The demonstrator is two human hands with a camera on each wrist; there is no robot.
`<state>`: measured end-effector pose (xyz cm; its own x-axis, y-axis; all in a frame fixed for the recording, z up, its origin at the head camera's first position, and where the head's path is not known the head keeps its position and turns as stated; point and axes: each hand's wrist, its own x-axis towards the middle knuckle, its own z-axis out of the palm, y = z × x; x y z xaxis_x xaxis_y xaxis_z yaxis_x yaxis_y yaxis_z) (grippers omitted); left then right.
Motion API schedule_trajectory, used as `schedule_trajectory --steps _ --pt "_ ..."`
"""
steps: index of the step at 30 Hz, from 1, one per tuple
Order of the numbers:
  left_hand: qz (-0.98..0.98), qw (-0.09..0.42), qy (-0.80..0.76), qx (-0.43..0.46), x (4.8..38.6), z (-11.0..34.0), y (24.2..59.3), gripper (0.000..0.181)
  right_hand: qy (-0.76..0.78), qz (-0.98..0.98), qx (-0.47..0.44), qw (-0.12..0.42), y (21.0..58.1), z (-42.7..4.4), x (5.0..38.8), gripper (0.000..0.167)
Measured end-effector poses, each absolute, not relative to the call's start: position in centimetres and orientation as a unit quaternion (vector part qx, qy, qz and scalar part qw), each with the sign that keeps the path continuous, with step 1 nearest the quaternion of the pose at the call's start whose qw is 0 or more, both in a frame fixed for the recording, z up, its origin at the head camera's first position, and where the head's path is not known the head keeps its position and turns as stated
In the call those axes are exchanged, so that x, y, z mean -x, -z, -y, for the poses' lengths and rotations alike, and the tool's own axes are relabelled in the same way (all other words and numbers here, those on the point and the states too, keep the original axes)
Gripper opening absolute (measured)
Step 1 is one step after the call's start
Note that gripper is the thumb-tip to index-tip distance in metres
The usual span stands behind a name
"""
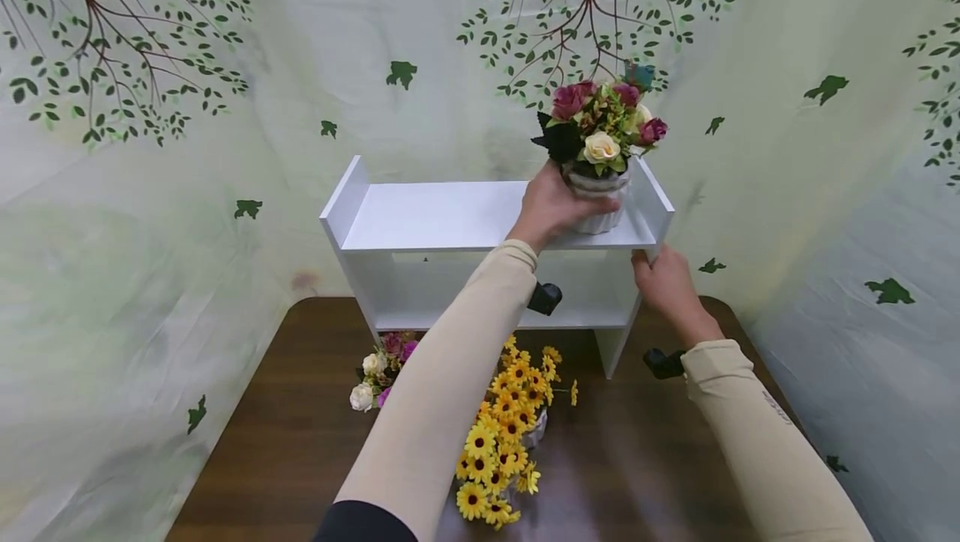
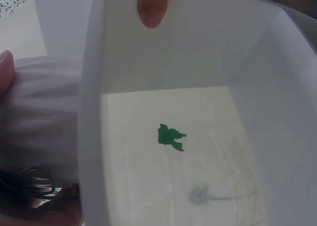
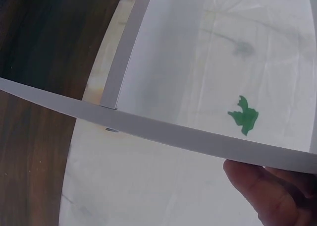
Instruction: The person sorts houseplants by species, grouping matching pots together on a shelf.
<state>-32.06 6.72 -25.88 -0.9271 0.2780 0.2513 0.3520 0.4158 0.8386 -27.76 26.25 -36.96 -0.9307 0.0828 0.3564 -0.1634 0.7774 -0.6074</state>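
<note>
In the head view my left hand (image 1: 558, 207) grips the white pot (image 1: 598, 185) of a mixed bouquet (image 1: 603, 121), upright at the right end of the top board of a white shelf (image 1: 442, 213). In the left wrist view the pot (image 2: 42, 117) is beside the shelf's board, with a fingertip at the left edge. My right hand (image 1: 671, 288) holds the shelf's right side panel just below the top board. The right wrist view shows the right hand's fingers (image 3: 267, 191) against the panel edge (image 3: 198, 139). Whether the pot's base touches the board, I cannot tell.
On the brown table (image 1: 300, 409), yellow flowers (image 1: 506, 434) stand in front of the shelf, partly behind my left forearm. Pink and white flowers (image 1: 378, 371) are left of that forearm. A leaf-patterned cloth (image 1: 187, 192) hangs behind and around the table.
</note>
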Motion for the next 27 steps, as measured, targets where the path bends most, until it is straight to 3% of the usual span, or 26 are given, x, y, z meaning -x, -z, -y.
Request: schedule_trajectory --steps 12,20,27 --pt "0.827 0.048 0.53 0.182 32.5 -7.6 26.5 0.088 -0.335 0.92 -0.033 0.199 36.9 -26.4 27.7 0.025" --pt "0.929 -0.007 0.333 0.16 31.7 -6.5 25.8 0.11 -0.332 0.925 -0.028 0.182 36.9 -25.8 27.7 0.031" --pt "0.946 0.015 0.229 0.229 29.3 -2.8 25.0 0.086 -0.326 0.925 -0.019 0.195 37.0 -26.0 27.7 0.03"
